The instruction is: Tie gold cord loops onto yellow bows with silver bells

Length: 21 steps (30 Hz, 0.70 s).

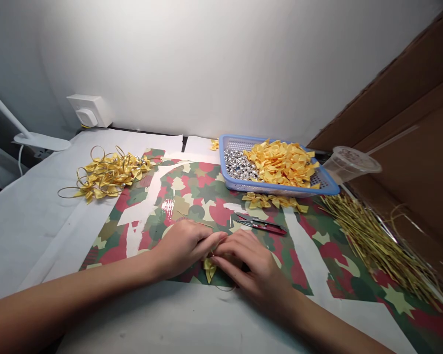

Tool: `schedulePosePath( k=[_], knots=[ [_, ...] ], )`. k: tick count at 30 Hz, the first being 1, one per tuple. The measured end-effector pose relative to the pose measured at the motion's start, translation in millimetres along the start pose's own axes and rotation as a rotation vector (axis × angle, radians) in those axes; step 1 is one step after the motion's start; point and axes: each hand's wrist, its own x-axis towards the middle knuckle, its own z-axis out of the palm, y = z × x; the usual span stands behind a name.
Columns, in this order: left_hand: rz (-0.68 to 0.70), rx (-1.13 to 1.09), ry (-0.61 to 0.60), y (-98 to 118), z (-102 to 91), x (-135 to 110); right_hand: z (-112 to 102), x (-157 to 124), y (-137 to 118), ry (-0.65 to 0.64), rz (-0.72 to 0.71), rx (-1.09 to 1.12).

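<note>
My left hand and my right hand meet at the front middle of the patterned sheet, their fingertips touching. Both are closed in a pinch. A yellow ribbon bow pokes out below the fingertips, held by my right hand. From it a thin gold cord curves down toward me. Whatever sits between the left thumb and fingers is hidden. Just beyond my hands lies a pair of thread snips with dark blades.
A blue basket holds silver beads and yellow bows. Loose bows lie before it. Bows on gold loops are heaped at left. Gold cords and a plastic cup are at right, beside cardboard.
</note>
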Motion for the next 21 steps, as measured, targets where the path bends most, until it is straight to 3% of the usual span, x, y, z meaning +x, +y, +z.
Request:
schedulePosePath(
  k=[3, 6, 8, 11, 14, 21],
  knots=[
    [-0.016, -0.050, -0.010, 1, -5.8, 1, -3, 0, -1, 0.022, -0.019, 0.029],
    [0.029, -0.011, 0.067, 0, -18.4, 2, -5, 0, -1, 0.039, -0.021, 0.050],
    [0.159, 0.114, 0.084, -2, -26.3, 3, -6, 0, -1, 0.048, -0.019, 0.056],
    [0.443, 0.322, 0.004, -6, -31.0, 4, -6, 0, -1, 0.060, -0.015, 0.053],
    [0.591, 0.434, -0.060, -7, -27.3, 3, -7, 0, -1, 0.063, -0.018, 0.042],
    [0.636, 0.462, -0.081, -2, -21.1, 0, -7, 1, 0, 0.063, -0.035, 0.050]
  ],
)
